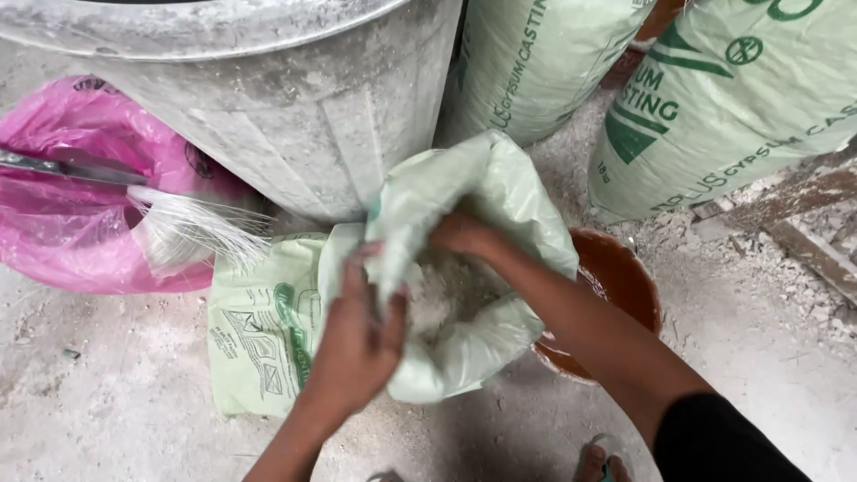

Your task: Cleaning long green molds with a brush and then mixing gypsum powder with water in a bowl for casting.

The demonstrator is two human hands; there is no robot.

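A pale green woven sack (pixel 268 330) lies on the dusty floor with its mouth rolled open, showing white powder (pixel 442 299) inside. My left hand (pixel 357 339) grips the near edge of the sack's mouth. My right hand (pixel 460 234) holds the far edge of the mouth, with its fingers partly tucked into the fold. Under the sack's right side sits a brown round bowl (pixel 625 277).
A big grey dusty drum (pixel 286 116) stands just behind the sack. A pink plastic bag (pixel 71 232) with white fibres (pixel 192 232) and a metal blade (pixel 62 167) lies at left. Two full green-printed sacks (pixel 732 98) stand at back right. Wooden boards (pixel 803 232) lie at right.
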